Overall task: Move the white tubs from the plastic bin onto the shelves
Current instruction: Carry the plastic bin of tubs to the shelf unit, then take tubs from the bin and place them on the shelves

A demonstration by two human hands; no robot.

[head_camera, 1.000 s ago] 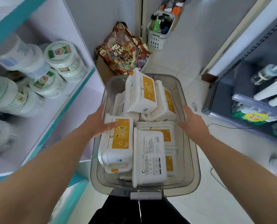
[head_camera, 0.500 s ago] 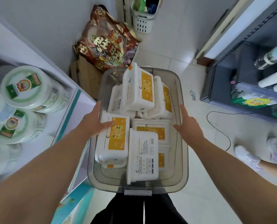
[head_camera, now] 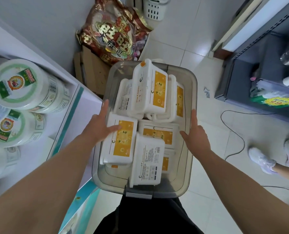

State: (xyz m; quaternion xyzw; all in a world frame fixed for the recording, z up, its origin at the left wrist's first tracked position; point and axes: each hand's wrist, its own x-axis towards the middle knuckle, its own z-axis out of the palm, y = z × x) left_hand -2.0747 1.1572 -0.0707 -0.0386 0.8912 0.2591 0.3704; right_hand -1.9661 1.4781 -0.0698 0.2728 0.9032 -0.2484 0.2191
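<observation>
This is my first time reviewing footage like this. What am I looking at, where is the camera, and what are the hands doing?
There is no machine here, just a person's two bare arms. One wide-angle camera worn on their head films them, looking down. The left hand and right hand lie with straight fingers along opposite sides of a grey plastic bin. The left thumb rests on one of the white tubs with orange labels piled inside. Neither hand has lifted a tub. On the left are shelves holding round green-labelled containers. Beyond the bin lies a red snack bag.
</observation>
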